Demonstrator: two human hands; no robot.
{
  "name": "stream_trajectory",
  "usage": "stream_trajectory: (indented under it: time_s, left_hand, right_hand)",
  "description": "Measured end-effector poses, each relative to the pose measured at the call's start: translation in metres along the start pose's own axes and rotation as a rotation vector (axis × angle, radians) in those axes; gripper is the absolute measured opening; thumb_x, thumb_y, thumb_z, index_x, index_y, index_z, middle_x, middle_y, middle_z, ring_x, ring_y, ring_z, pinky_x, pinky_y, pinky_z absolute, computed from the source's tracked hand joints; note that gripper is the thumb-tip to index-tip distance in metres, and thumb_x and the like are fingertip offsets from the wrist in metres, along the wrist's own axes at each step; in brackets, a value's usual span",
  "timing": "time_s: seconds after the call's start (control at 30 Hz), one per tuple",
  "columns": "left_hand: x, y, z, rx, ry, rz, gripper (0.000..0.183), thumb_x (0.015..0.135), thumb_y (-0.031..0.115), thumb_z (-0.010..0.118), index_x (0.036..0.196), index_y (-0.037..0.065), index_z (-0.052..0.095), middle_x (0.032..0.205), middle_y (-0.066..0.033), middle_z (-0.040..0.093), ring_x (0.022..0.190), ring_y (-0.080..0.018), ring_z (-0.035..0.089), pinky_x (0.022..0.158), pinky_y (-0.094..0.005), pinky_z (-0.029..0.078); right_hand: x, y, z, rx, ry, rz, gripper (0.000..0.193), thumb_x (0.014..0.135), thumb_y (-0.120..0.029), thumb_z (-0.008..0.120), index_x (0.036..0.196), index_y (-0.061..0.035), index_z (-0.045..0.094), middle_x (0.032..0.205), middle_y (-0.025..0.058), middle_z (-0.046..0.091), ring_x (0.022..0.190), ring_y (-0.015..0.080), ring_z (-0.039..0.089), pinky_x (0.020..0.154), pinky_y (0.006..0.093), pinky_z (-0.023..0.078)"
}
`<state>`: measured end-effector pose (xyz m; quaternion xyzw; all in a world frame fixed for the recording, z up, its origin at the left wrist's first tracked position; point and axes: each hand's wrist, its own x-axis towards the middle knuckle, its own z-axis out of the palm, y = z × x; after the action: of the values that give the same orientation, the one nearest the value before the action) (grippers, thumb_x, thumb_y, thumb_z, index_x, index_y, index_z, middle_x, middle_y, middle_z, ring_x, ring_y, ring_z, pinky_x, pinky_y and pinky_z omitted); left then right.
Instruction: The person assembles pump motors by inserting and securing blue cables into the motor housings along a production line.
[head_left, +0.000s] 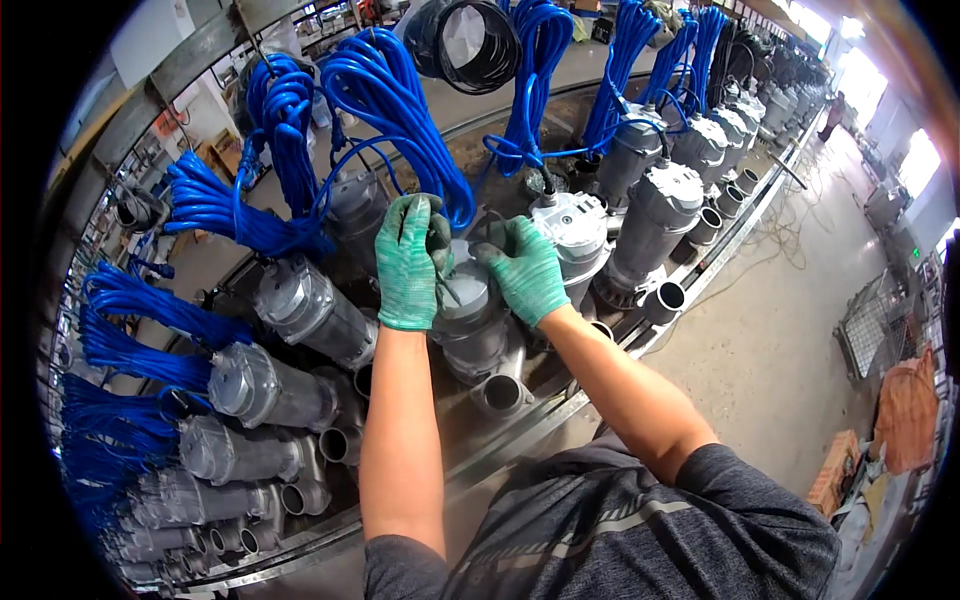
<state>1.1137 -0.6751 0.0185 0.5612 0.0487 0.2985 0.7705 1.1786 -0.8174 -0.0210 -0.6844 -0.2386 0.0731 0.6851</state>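
Fingers: those of the left hand [406,268] are bent inward above the pump; those of the right hand [525,270] are curled, with the thumb toward the left hand. Neither set lies flat or fully spread. What they grasp, if anything, cannot be told, since gloves and wrists hide the tips. Both hands wear green knitted gloves with dark palms.

Subject item: one grey metal pump [468,345] stands between and beneath the hands, its cover partly hidden, its outlet pipe [502,393] facing the wearer. Any contact between glove and cover is unconfirmed.

Principal risk, in my judgement: a small part could slip and drop among the pumps, caused by bulky glove fabric and the hands blocking the view of the fingertips. Fabric could also catch on cover edges.

Immediate surroundings: a blue cable coil [395,115] hangs just beyond the left hand. It could snag a finger or drop across the work if knocked. The neighbouring pump [575,225] is close by the right hand; a sideways slip could bring knuckles against its cover.

Outer area: the pumps are lined up along the counter, whose metal edge rail [535,428] runs near the outlet. A hard pull toward the wearer could strike the outlet against that rail.
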Motion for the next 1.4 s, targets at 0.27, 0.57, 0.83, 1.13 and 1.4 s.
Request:
stream_trajectory:
  time_s: [0.27, 0.57, 0.83, 1.13, 1.4]
  left_hand:
    - [0.001, 0.000, 0.003, -0.002, 0.001, -0.009, 0.018, 0.107, 0.023, 0.055, 0.104, 0.007, 0.064, 0.072, -0.0009, 0.062, 0.049, -0.0051, 0.046, 0.044, -0.0201, 0.035]
    - [0.004, -0.003, 0.002, 0.034, 0.006, -0.003, 0.019, 0.107, 0.026, 0.056, 0.104, 0.009, 0.064, 0.072, 0.0000, 0.062, 0.048, -0.0040, 0.046, 0.043, -0.0191, 0.034]
    - [0.004, -0.002, 0.002, 0.019, 0.005, -0.013, 0.020, 0.107, 0.026, 0.056, 0.103, 0.009, 0.064, 0.072, 0.0000, 0.062, 0.047, -0.0041, 0.045, 0.042, -0.0194, 0.034]
    - [0.003, -0.003, 0.001, 0.023, 0.015, -0.002, 0.020, 0.107, 0.027, 0.056, 0.103, 0.009, 0.064, 0.073, -0.0004, 0.062, 0.048, -0.0039, 0.046, 0.043, -0.0191, 0.034]
    - [0.001, 0.000, 0.005, 0.053, 0.032, -0.014, 0.021, 0.107, 0.027, 0.056, 0.103, 0.008, 0.064, 0.073, -0.0007, 0.062, 0.048, -0.0042, 0.046, 0.042, -0.0199, 0.035]
  right_hand:
    - [-0.002, 0.018, -0.004, 0.137, -0.077, -0.138, 0.031, 0.092, -0.006, 0.071, 0.120, 0.0019, 0.061, 0.107, 0.0096, 0.069, 0.097, 0.0151, 0.064, 0.087, 0.0315, 0.053]
    - [0.001, 0.011, -0.001, 0.147, -0.092, 0.036, 0.038, 0.095, -0.009, 0.067, 0.131, 0.0014, 0.058, 0.108, 0.0115, 0.069, 0.097, 0.0152, 0.065, 0.087, 0.0306, 0.053]
    - [-0.008, 0.005, -0.009, 0.102, -0.114, -0.083, 0.041, 0.096, -0.012, 0.068, 0.133, 0.0019, 0.057, 0.113, 0.0124, 0.069, 0.103, 0.0160, 0.063, 0.093, 0.0318, 0.052]
    - [-0.008, 0.011, -0.003, 0.226, -0.107, -0.137, 0.044, 0.093, -0.012, 0.070, 0.133, 0.0010, 0.056, 0.118, 0.0156, 0.067, 0.111, 0.0195, 0.063, 0.095, 0.0335, 0.051]
    - [0.000, 0.016, -0.005, 0.109, -0.103, 0.015, 0.035, 0.097, -0.016, 0.066, 0.128, 0.0013, 0.061, 0.115, 0.0150, 0.069, 0.102, 0.0209, 0.065, 0.092, 0.0336, 0.052]
